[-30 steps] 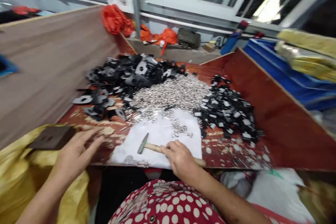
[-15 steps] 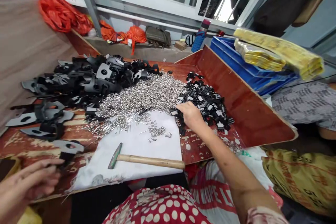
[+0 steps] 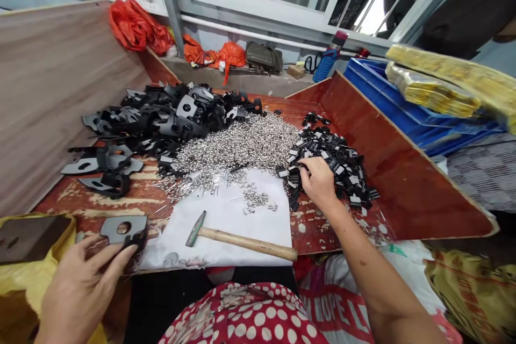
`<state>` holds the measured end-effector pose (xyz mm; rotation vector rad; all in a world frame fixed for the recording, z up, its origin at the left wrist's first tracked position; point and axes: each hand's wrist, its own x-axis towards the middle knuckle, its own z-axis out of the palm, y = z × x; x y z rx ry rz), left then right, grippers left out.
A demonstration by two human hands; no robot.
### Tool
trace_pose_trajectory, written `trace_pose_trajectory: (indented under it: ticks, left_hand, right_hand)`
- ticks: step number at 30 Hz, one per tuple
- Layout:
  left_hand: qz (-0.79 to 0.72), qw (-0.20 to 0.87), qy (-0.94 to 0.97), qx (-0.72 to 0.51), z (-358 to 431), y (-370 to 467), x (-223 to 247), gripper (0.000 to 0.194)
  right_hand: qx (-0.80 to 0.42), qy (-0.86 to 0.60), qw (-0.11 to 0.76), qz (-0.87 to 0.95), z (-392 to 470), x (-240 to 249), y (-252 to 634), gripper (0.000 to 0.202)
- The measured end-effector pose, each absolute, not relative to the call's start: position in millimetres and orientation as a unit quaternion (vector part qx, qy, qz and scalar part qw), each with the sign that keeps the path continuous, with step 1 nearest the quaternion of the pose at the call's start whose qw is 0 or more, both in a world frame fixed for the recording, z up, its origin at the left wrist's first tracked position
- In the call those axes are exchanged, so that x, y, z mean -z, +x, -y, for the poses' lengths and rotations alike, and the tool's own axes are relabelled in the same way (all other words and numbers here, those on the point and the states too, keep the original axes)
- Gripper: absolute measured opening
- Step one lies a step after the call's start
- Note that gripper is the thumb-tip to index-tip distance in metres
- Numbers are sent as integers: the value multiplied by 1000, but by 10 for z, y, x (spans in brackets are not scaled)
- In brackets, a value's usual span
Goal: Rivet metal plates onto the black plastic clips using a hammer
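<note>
My left hand (image 3: pixel 86 274) is closed on a black and grey plate part (image 3: pixel 139 222) with a round hole, held at the front left edge of the table. My right hand (image 3: pixel 320 183) pinches at the left side of a pile of small black pieces (image 3: pixel 336 153) with pale faces. A small dark piece seems to be between its fingertips, partly hidden. Left of it spreads a heap of shiny metal rivets (image 3: pixel 242 142). A hammer (image 3: pixel 245 243) with a wooden handle lies on a white cloth (image 3: pixel 177 250), below a few loose rivets (image 3: pixel 256 199).
Larger black and grey parts (image 3: pixel 181 113) are heaped at the back left. A wooden side board (image 3: pixel 403 156) borders the right, with a blue crate (image 3: pixel 415 113) bearing yellow packs (image 3: pixel 443 75) beyond. A dark block (image 3: pixel 32 236) sits on yellow sacking at the left.
The view has swung left, so the table appears further right. My left hand now shows more fully around the plate part. My right hand's fingers have drawn into a pinch at the small pieces.
</note>
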<state>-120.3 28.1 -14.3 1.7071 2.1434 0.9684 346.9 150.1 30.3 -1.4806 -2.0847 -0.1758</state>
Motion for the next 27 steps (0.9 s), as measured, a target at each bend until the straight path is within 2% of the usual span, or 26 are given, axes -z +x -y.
trace_pose_trajectory:
  ticks: [2, 5, 7, 9, 16, 27]
  left_hand:
    - [-739, 194, 514, -390, -194, -1011, 105, 70]
    - [-680, 441, 389, -437, -85, -501, -12, 53]
    - [-617, 571, 315, -441, -61, -135, -103, 48]
    - [-558, 632, 282, -459, -71, 137, -173, 42]
    - [-477, 677, 285, -483, -81, 287, -225, 26]
    - [-495, 679, 316, -440, -56, 169, -121, 34]
  right_hand:
    - [36, -550, 337, 764, -1281, -329, 3148, 27]
    - [-130, -462, 433, 763, -935, -309, 2564, 19]
    - [-196, -411, 448, 769, -744, -281, 2231, 20]
    - [-219, -383, 452, 775, -613, -256, 2010, 22]
    - [-223, -371, 470, 770, -479, -161, 1891, 28]
    - [-293, -374, 465, 747, -275, -135, 1857, 24]
